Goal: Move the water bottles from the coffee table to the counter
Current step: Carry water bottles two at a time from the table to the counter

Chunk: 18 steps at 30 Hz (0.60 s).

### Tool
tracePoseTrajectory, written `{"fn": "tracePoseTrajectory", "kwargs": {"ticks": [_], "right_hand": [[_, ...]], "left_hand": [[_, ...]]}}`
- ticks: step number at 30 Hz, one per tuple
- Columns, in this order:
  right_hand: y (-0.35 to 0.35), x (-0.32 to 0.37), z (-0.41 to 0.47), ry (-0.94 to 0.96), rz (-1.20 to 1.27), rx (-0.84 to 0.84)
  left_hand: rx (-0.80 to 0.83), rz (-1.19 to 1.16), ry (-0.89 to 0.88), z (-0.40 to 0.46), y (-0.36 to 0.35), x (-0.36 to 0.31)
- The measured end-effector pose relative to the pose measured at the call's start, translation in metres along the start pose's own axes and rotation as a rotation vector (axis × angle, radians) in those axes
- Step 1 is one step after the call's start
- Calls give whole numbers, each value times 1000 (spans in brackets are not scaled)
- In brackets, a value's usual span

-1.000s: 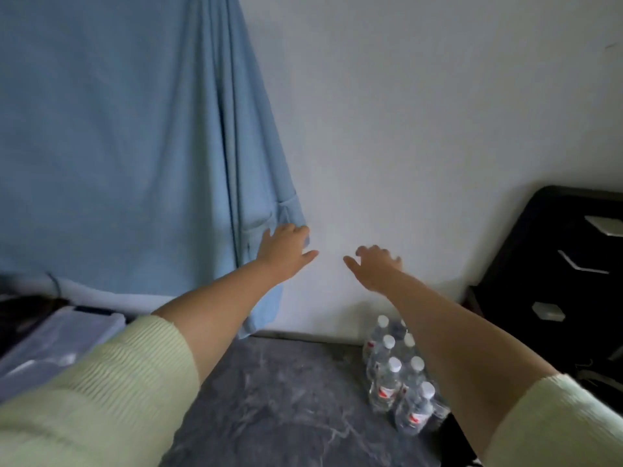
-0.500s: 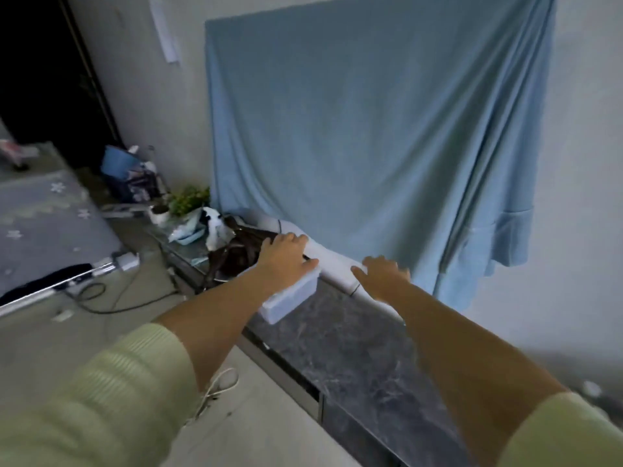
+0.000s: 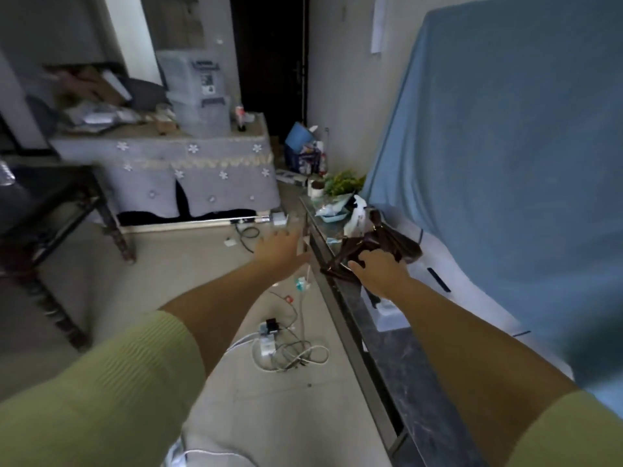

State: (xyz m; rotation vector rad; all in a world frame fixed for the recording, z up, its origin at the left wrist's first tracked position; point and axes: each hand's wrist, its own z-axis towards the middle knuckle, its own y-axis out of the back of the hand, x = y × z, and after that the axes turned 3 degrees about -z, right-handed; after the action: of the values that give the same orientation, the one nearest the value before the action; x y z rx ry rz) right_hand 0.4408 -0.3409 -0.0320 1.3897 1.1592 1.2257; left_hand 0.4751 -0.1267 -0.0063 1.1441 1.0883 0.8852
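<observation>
Left hand (image 3: 278,250) and right hand (image 3: 379,272) outstretched, fingers relaxed, grasping nothing, above the dark marble counter (image 3: 409,372), tangled cables (image 3: 290,352) on floor

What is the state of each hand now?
Left hand: open, holding nothing.
Right hand: fingers loosely bent, holding nothing.

No text can be read here. The grey machine (image 3: 199,92) on the far covered table (image 3: 188,170) carries a dark label, perhaps with a printed code, but it is too blurred to read.
</observation>
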Motion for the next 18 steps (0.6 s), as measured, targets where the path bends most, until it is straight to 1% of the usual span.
{"fn": "tracePoseTrajectory", "kwargs": {"ticks": [4, 6, 7, 11, 15, 18], "right_hand": [[9, 13, 35, 109, 7, 4], [11, 21, 51, 177, -6, 39], [10, 27, 57, 183, 17, 56], [-6, 65, 75, 288, -28, 92], [-20, 113, 104, 434, 30, 128], [-27, 149, 134, 505, 36, 137]], "left_hand": [[-74, 34, 77, 5, 5, 14], [-117, 32, 100, 3, 5, 18], [-120, 25, 116, 0, 2, 20], [-64, 22, 232, -20, -15, 49], [-92, -36, 401, -20, -9, 95], [-98, -41, 484, -9, -4, 129]]}}
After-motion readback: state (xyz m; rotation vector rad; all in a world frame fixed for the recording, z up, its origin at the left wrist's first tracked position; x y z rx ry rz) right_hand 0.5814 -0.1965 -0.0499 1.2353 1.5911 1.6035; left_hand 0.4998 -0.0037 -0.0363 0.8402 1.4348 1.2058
